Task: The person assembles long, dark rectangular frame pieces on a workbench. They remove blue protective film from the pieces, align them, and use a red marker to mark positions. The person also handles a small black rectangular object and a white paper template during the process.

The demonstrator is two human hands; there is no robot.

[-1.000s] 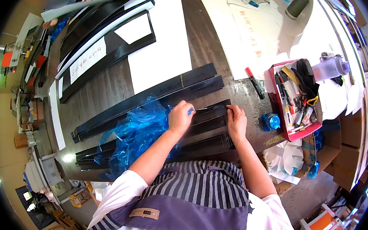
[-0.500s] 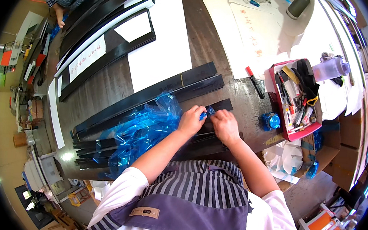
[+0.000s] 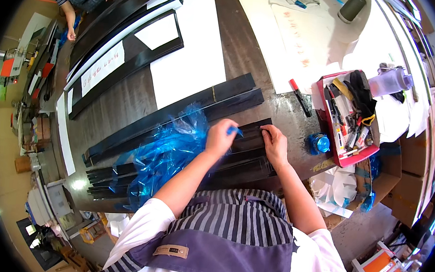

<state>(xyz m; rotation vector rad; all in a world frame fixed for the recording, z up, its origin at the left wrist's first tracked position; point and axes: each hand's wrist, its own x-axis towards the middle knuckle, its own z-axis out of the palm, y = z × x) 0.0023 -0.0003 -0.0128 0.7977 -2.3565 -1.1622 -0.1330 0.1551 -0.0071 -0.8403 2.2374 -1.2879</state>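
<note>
Head view: left hand [image 3: 221, 137] pinched blue film [image 3: 235, 131] between closed fingers; right hand [image 3: 275, 144] had thumb and fingers closed at right end of black strip [image 3: 252, 129], over table [image 3: 134, 96]. Strip looked light, stiff, probably slick: best held by edges. Film seemed flimsy.

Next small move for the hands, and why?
Probably ease the left hand leftward while the right hand steadies the black strip: the left hand holds a bit of blue film, the right touches the strip's right end, and more film lies bunched leftward. Whether film clings to the strip is unclear.
</note>
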